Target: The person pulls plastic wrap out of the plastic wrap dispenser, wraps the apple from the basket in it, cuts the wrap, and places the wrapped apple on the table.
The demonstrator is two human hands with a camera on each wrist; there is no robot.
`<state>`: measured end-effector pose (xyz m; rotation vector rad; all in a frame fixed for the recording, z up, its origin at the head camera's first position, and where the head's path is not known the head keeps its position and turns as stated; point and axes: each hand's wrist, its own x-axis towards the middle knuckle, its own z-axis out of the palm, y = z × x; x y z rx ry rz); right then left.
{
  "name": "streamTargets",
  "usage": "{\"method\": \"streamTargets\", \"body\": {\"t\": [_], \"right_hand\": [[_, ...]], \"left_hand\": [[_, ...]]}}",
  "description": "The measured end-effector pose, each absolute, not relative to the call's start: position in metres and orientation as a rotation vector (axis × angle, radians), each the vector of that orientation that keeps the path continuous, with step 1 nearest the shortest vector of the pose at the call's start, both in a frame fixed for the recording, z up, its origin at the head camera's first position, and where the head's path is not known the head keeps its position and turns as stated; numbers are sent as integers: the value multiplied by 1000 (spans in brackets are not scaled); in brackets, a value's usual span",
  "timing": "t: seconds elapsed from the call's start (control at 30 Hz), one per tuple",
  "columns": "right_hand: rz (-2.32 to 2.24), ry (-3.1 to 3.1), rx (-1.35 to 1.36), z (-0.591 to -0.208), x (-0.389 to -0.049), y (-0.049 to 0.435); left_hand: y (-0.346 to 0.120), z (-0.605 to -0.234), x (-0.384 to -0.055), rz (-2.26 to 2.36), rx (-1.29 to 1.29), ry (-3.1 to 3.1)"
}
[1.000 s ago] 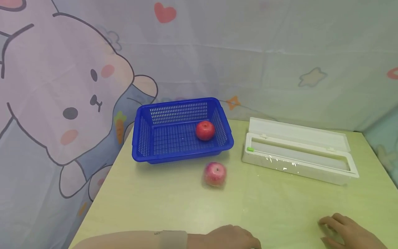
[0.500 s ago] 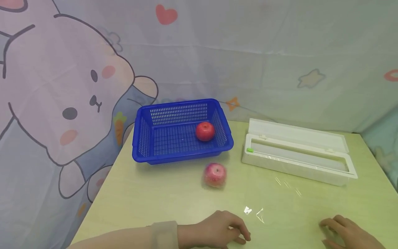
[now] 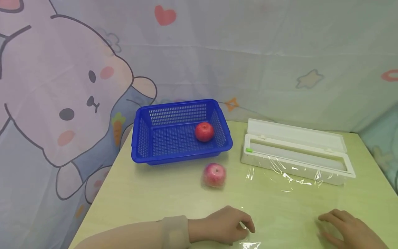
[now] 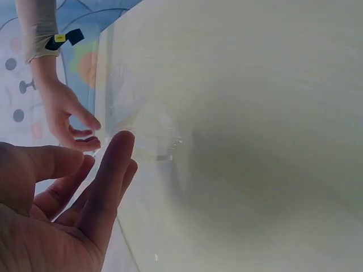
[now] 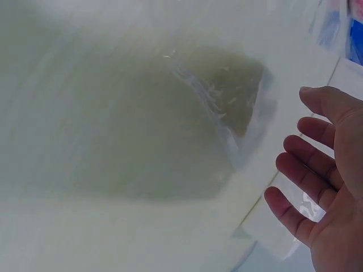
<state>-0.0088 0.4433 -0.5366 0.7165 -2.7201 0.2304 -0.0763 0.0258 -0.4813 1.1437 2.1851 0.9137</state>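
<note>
A sheet of clear cling film (image 3: 287, 178) runs from the white cling film dispenser (image 3: 298, 166) over the table toward both hands, visible mainly by its glints. Near the front edge, my left hand (image 3: 228, 223) hovers at the film's left side, thumb and fingers loosely bent with nothing between them in the left wrist view. My right hand (image 3: 351, 228) is at the film's right side, its fingers (image 5: 306, 164) spread and relaxed, holding nothing. A crumpled fold of film (image 5: 218, 107) shows beyond those fingers. A pinkish apple (image 3: 214, 175) with a shiny surface sits left of the film.
Behind the pinkish apple stands a blue plastic basket (image 3: 181, 155) with a red apple (image 3: 204, 131) in its right part. The dispenser's lid (image 3: 295, 135) is raised, and a green slider (image 3: 249, 150) sits on its left end. A printed curtain (image 3: 233, 52) hangs behind the table.
My left hand has come up from the front edge and its fingers have loosened. The film's glints have shifted across the table. My right hand has barely moved.
</note>
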Motion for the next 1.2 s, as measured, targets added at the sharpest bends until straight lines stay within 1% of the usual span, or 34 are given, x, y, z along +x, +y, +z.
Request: {"method": "streamTargets", "body": {"t": [0.23, 0.5, 0.67, 0.8, 1.0, 1.2], "right_hand": [[173, -2774, 619, -513, -22, 422], [243, -2604, 751, -483, -60, 386], [281, -2598, 770, -468, -74, 364], [331, -2600, 765, -461, -83, 353], [421, -2617, 734, -454, -89, 338], [568, -2613, 720, -454, -94, 319]], "left_hand": [[26, -459, -101, 902, 1173, 2269], [12, -421, -142, 973, 1081, 2390], [0, -397, -167, 1013, 985, 2484], [-10, -380, -186, 1030, 1021, 2559], [-25, -371, -214, 966, 1111, 2661], [-38, -371, -241, 1000, 1028, 2704]]}}
